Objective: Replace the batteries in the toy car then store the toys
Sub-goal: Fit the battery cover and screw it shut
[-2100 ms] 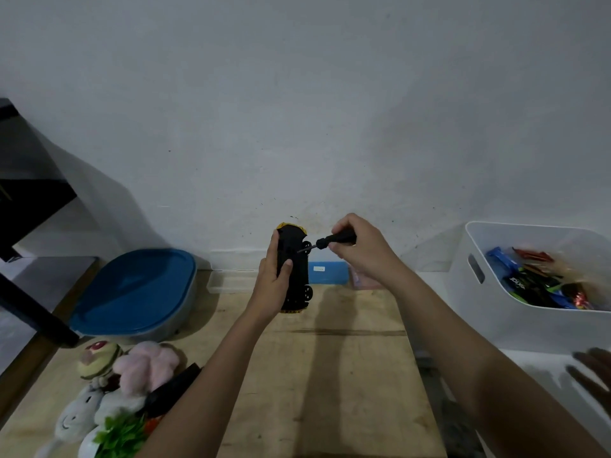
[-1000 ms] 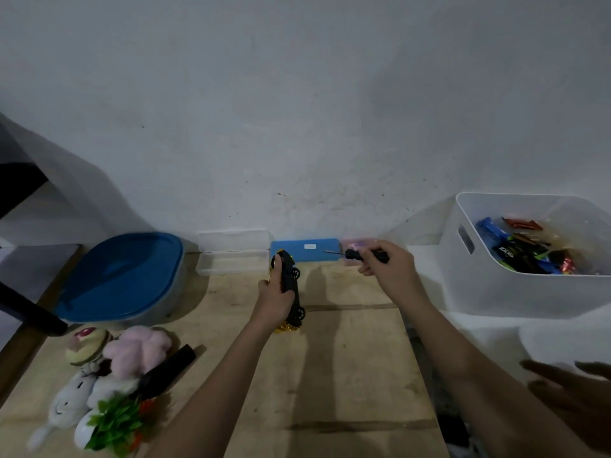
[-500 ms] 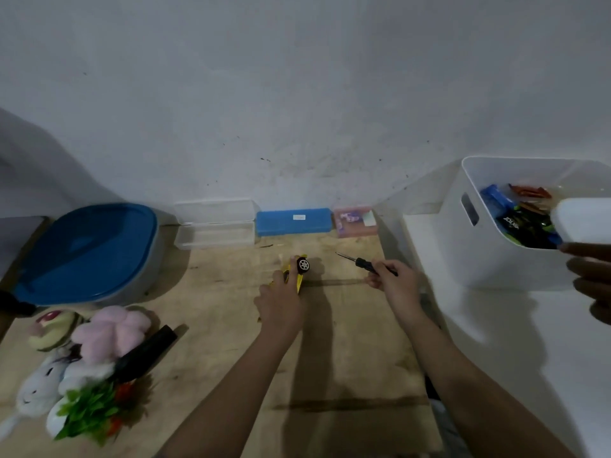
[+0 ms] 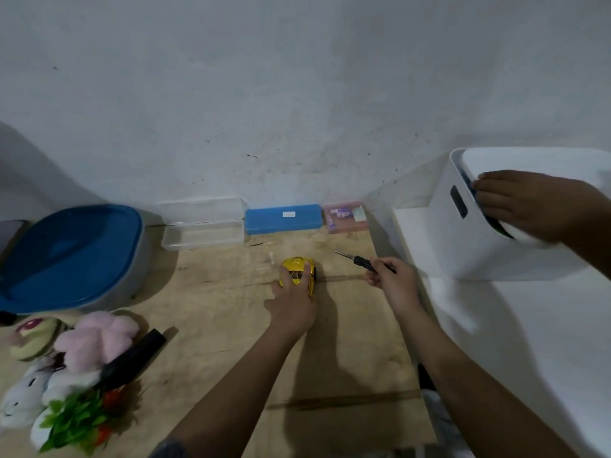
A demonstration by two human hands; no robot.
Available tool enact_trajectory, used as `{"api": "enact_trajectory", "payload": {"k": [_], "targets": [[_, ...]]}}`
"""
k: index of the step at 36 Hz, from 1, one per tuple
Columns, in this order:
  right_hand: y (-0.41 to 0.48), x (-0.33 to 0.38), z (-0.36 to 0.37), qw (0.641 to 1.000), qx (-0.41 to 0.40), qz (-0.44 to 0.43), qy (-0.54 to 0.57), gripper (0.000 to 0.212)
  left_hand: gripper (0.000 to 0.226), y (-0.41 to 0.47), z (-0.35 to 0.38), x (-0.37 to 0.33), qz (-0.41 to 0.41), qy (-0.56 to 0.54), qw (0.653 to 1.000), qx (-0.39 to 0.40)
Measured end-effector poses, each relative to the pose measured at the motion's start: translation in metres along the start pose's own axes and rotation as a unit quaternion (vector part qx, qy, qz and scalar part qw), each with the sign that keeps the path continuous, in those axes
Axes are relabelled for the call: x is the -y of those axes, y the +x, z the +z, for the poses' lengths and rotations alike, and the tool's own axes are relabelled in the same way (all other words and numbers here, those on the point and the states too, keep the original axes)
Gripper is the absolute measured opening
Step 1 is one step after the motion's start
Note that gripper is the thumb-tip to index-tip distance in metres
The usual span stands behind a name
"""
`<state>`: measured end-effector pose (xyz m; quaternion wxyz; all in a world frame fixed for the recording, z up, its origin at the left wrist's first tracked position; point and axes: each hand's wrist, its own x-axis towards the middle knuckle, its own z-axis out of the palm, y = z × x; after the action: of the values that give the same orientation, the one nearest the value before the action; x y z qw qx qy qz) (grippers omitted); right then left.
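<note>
Resting on the wooden table (image 4: 211,325), the left hand (image 4: 292,307) lies over the yellow toy car (image 4: 297,271), fingers spread across its roof and sides; car upright on its wheels, nose toward the wall. Right hand (image 4: 395,285) just right of the car, fingers closed around the black handle of a small screwdriver (image 4: 362,262), tip pointing up-left toward the wall, clear of the car.

Behind the car, along the wall: clear plastic box (image 4: 203,233) with its lid standing open, blue case (image 4: 283,219) to the right of it, small pink box (image 4: 345,217) right of that. Thin pale bits on the wood between car and clear box, too small to tell.

Left of the car: big blue-lidded container (image 4: 71,256). Nearer than that, at the table's left front, a pile of soft toys (image 4: 66,358) — pink, cream, white, a green leafy one — with a black cylinder (image 4: 134,357) lying across them.

Right of the car, off the table on a white surface: white storage bin (image 4: 463,246). Another person's hand (image 4: 525,204) presses a white lid (image 4: 529,160) onto it, covering most of the opening; contents mostly hidden.
</note>
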<state>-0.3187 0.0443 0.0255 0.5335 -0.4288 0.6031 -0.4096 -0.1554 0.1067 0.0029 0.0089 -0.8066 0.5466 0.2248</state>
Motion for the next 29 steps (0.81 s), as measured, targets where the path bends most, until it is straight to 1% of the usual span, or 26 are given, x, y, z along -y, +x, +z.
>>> {"api": "enact_trajectory", "payload": {"k": [4, 10, 13, 20, 25, 29], "targets": [[-0.001, 0.001, -0.004, 1.0, -0.006, -0.002, -0.011, 0.016, 0.066, 0.001, 0.004, -0.009, -0.013, -0.005, 1.0, -0.013], [-0.006, 0.0, -0.01, 0.999, -0.014, -0.014, -0.034, 0.018, 0.067, 0.002, 0.006, -0.008, 0.009, -0.014, 1.0, -0.019], [-0.007, -0.003, -0.008, 0.999, -0.019, -0.014, -0.037, 0.018, 0.069, 0.001, 0.003, -0.003, 0.019, -0.04, 0.999, -0.01], [-0.006, -0.001, 0.008, 0.999, -0.01, -0.004, -0.036, 0.01, 0.074, 0.0, 0.0, 0.005, 0.029, -0.095, 0.995, -0.003], [-0.003, 0.01, 0.021, 0.999, -0.019, 0.0, -0.033, 0.014, 0.073, -0.005, 0.002, -0.001, 0.057, -0.081, 0.995, -0.007], [-0.001, 0.016, 0.032, 0.999, -0.031, 0.001, -0.035, 0.01, 0.073, -0.002, 0.002, 0.001, 0.079, -0.082, 0.993, -0.001]]}}
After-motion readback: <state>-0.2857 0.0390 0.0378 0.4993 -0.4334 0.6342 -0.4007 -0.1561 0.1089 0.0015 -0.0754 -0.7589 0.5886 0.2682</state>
